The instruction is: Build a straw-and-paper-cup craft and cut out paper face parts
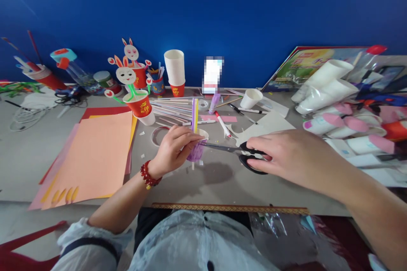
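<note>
My left hand [174, 146] is closed on a small paper cup [196, 153] coloured purple, above the middle of the desk. A purple and yellow strip [195, 114] rises behind my fingers, and a thin pale stick end [193, 166] shows below the cup. My fingers hide where these parts meet. In my right hand [282, 152] are black-handled scissors [233, 149], with fingers through the loops. Their blades point left and the tips reach the cup's side by my left fingertips; whether they cut into it I cannot tell.
Coloured paper sheets [92, 152] lie at left. Behind stand rabbit-decorated red cups [141, 108] and stacked white cups [174, 67]. Thin sticks [174, 111], a roll of tape [156, 136], a red-capped marker [222, 123] and white card [270, 125] surround my hands. Wrapped paper cups [327, 93] crowd the right.
</note>
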A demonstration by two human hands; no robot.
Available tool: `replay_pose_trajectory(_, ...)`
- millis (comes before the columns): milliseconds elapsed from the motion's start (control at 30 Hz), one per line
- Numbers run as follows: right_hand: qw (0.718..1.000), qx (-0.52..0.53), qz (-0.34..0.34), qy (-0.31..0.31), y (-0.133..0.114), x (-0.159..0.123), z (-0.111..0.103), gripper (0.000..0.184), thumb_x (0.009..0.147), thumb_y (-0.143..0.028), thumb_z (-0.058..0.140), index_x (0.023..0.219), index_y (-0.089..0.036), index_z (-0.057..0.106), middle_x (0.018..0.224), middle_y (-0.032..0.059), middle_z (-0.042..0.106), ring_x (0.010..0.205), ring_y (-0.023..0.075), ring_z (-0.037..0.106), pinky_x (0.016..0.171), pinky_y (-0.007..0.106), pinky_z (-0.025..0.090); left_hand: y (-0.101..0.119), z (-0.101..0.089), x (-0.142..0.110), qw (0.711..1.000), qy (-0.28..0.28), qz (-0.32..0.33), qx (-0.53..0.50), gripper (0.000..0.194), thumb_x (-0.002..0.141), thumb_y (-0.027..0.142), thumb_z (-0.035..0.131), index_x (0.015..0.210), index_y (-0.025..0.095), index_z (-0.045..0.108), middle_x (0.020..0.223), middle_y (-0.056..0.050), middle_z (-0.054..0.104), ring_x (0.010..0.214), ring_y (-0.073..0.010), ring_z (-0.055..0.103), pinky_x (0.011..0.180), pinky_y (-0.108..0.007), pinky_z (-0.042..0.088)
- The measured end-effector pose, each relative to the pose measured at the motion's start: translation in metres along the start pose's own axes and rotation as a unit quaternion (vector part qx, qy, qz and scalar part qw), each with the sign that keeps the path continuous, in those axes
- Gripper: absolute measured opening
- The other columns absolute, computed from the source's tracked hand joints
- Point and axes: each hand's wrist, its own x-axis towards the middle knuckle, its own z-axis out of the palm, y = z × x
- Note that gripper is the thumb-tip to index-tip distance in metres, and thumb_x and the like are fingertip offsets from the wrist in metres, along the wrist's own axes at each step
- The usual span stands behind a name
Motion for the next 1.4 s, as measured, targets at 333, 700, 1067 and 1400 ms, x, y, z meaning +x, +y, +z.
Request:
replay_pose_trajectory(333,0.991,0.13,-0.008,-0.022,0.013,0.005,0.004,0.017,0.084,-0.031,0.065,0.071,-0.024,0.058,0.053,-0.0047,0.054,0.046,0.0131,0.046,0.047,0.026,0.02,0.003,-0.001,0.002,0.999,0.007,-0.008,-0.046,0.023,0.096,0.014,0.053,0.113,0.021,0.067,0.093,-0.006,0.074,0.087,-0.018,0.067,0.08,-0.033,0.047)
replay_pose_trajectory(700,0.925,0.374,0.015,-0.071,0.012,0.01,0.023,0.025,0.089,-0.037,0.061,0.071,-0.02,0.059,0.057,-0.0057,0.049,0.053,0.0103,0.044,0.05,0.022,0.026,0.003,0.001,-0.002,0.997,0.07,-0.04,-0.014,0.023,0.098,0.015,0.051,0.112,0.02,0.068,0.094,-0.007,0.073,0.085,-0.0178,0.065,0.078,-0.033,0.048)
replay_pose_trajectory(1067,0.719,0.676,0.131,-0.1,-0.012,0.014,0.044,0.043,0.076,-0.058,0.072,0.073,-0.017,0.06,0.047,-0.0063,0.049,0.035,0.0049,0.03,0.036,0.02,0.017,0.001,0.003,-0.005,0.983,0.141,-0.114,-0.001,0.018,0.098,0.02,0.053,0.105,0.02,0.07,0.091,-0.006,0.071,0.084,-0.0172,0.065,0.077,-0.031,0.05)
replay_pose_trajectory(1400,0.842,0.527,0.112,0.015,-0.008,0.011,0.043,0.043,0.078,-0.055,0.075,0.071,-0.019,0.051,0.06,-0.005,0.051,0.055,0.0097,0.044,0.05,0.021,0.034,0.0,0.008,-0.002,0.962,0.163,-0.199,-0.093,0.014,0.097,0.028,0.058,0.095,0.018,0.067,0.084,-0.004,0.069,0.077,-0.0148,0.062,0.072,-0.027,0.049)
